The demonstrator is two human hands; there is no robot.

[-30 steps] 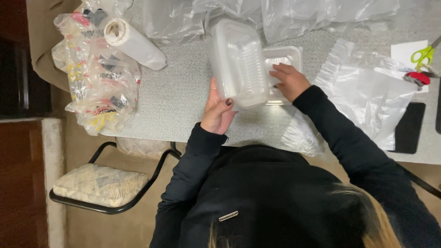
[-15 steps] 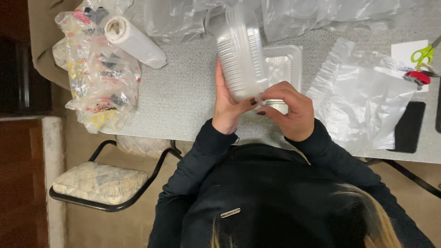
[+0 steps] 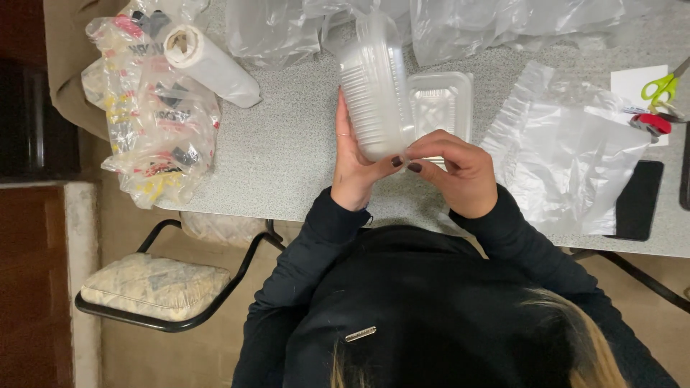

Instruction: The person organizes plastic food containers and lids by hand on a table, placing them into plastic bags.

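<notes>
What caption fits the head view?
Both hands, left hand and right hand, grip a stack of clear plastic containers over a speckled table.

A grey speckled table (image 3: 287, 154) fills the upper view. Beside it stands a black-framed chair (image 3: 165, 316) with a patterned cushion (image 3: 154, 285), on beige floor (image 3: 208, 356).
</notes>
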